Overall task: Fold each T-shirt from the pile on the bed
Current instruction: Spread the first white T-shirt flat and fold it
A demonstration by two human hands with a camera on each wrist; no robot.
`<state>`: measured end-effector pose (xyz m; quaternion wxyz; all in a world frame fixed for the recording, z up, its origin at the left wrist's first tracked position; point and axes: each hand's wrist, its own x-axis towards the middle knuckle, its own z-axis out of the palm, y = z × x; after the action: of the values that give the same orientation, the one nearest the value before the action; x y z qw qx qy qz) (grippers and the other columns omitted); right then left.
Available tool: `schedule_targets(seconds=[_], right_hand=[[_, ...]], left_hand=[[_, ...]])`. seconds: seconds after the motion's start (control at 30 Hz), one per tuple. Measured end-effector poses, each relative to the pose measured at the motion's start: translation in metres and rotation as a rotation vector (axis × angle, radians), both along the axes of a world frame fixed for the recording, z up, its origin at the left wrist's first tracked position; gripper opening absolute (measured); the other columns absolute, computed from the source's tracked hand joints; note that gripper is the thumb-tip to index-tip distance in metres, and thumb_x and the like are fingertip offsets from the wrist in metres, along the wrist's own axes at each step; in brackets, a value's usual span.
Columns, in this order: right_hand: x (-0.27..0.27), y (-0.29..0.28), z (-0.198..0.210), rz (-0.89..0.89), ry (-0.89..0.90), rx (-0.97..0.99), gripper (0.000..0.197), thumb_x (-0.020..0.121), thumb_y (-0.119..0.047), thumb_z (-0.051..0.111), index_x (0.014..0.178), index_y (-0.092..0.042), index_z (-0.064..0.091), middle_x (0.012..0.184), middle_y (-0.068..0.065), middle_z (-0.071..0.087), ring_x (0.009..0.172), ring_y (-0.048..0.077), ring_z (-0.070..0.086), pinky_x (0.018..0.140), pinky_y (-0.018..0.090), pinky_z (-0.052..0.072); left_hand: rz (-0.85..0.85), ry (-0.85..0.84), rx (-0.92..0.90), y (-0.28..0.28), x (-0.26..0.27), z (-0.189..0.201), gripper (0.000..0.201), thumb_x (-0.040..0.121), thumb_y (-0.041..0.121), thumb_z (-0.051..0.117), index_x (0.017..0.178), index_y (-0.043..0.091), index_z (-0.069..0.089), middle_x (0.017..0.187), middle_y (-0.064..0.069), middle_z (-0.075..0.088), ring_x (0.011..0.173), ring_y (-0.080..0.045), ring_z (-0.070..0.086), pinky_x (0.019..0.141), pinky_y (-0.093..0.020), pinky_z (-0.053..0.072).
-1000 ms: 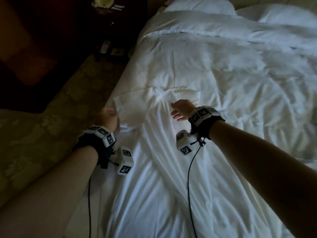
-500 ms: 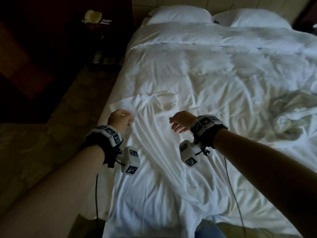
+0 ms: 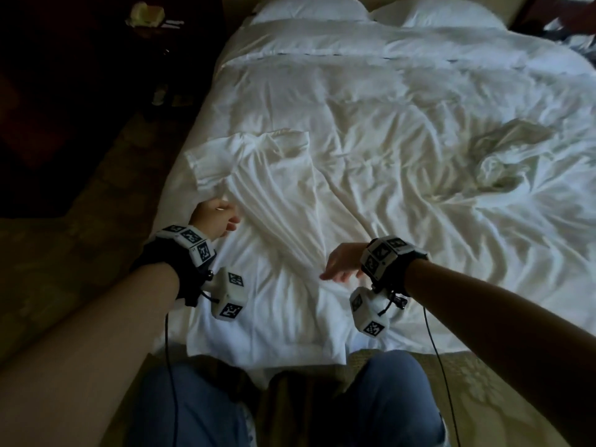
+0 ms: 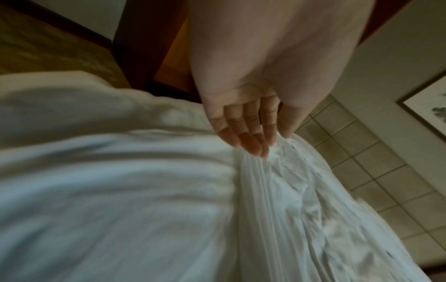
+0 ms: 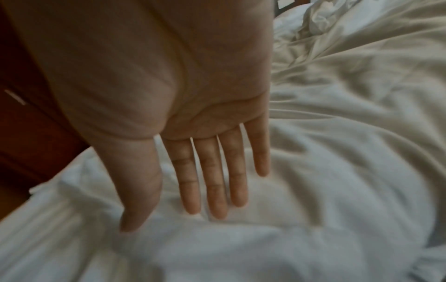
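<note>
White shirt (image 3: 274,221) lies half-folded; left hand (image 3: 213,217) and right hand (image 3: 342,262) hover flat, fingers straight, gripping nothing. Risk: sliding palms bunch those ridges and skew the fold.

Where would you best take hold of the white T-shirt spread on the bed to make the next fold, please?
Probably the T-shirt by its outspread sleeve, pinched at the free edge from the bed's left side: it sticks out flat beyond the body, nearest the left hand.

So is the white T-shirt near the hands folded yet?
Partly: the T-shirt shows one sleeve spread left; its right side is folded in.
</note>
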<state>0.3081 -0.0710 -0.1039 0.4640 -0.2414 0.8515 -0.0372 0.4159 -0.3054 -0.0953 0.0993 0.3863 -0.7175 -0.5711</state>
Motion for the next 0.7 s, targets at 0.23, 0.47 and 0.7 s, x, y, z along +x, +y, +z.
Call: schedule_targets(seconds=[0.23,0.47,0.7], right_hand=[[0.020,0.009,-0.017,0.016,0.141,-0.026,0.037,0.086,-0.020,0.066,0.119,-0.003,0.061,0.099,0.009,0.062,0.071,0.012,0.054,0.053,0.019,0.039],[0.047,-0.046,0.014,-0.125,-0.114,-0.322,0.016,0.091,-0.025,0.061,0.082,-0.012,0.062,0.078,0.001,0.057,0.069,0.014,0.053,0.064,0.024,0.045],[0.120,-0.107,0.022,-0.198,-0.484,-0.377,0.031,0.096,-0.010,0.051,0.065,-0.007,0.047,0.041,-0.003,0.046,0.035,0.007,0.044,0.040,0.015,0.041]], left_hand=[[0.024,0.020,-0.041,0.001,0.038,0.002,0.007,0.095,0.013,0.054,0.094,0.009,0.060,0.074,-0.003,0.061,0.062,-0.013,0.054,0.058,-0.021,0.042],[0.081,-0.018,-0.060,-0.024,0.068,0.014,0.016,0.095,0.011,0.056,0.079,0.014,0.055,0.069,-0.003,0.057,0.046,-0.007,0.053,0.037,-0.012,0.038],[0.110,-0.035,-0.087,-0.037,0.102,0.018,0.021,0.096,0.010,0.051,0.077,0.018,0.051,0.070,-0.003,0.055,0.034,0.001,0.050,0.034,-0.010,0.034]])
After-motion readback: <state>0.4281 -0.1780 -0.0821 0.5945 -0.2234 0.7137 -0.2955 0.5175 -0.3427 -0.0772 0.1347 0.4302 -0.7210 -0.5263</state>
